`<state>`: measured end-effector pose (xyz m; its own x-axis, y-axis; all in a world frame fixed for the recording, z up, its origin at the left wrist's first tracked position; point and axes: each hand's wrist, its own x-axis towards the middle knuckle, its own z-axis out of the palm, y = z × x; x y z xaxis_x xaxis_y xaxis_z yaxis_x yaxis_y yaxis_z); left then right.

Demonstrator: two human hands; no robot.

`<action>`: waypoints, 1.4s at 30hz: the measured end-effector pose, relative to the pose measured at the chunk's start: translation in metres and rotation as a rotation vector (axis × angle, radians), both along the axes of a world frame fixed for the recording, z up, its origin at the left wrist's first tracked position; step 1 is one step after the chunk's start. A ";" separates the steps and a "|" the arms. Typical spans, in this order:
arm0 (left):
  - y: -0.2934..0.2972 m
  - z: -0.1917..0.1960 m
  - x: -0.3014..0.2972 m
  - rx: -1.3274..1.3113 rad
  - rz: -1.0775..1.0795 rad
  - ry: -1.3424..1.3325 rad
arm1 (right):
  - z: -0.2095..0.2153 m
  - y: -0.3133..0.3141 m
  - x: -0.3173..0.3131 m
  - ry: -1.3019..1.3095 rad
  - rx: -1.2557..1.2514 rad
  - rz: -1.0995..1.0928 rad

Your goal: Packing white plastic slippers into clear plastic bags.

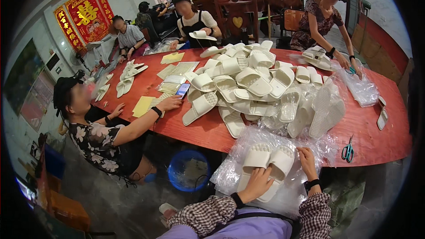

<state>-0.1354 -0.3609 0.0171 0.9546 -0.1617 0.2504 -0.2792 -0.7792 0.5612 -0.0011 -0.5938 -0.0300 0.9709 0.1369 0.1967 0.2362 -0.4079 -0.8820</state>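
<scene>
A pair of white slippers (pixel 283 159) lies side by side in front of me, toes pointing away, over a spread of clear plastic bags (pixel 228 168). My left hand (pixel 257 184) is closed on the pair, its fingers at the foot openings where the inner edges meet. Just right of the slippers' toes, my right hand (pixel 306 159) pinches the edge of the clear plastic. The parts of its fingertips behind the film are hard to make out.
A big heap of white slippers (pixel 254 82) covers the middle of the red table (pixel 367 141). Teal scissors (pixel 348 151) lie at the right near edge. A blue bucket (pixel 189 171) stands on the floor. A co-worker (pixel 104 128) on the left holds a phone (pixel 183 90); others sit across the table.
</scene>
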 end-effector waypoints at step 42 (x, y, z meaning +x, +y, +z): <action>0.319 0.013 0.023 0.518 0.614 -0.127 | 0.049 0.098 0.060 -0.084 -0.911 0.329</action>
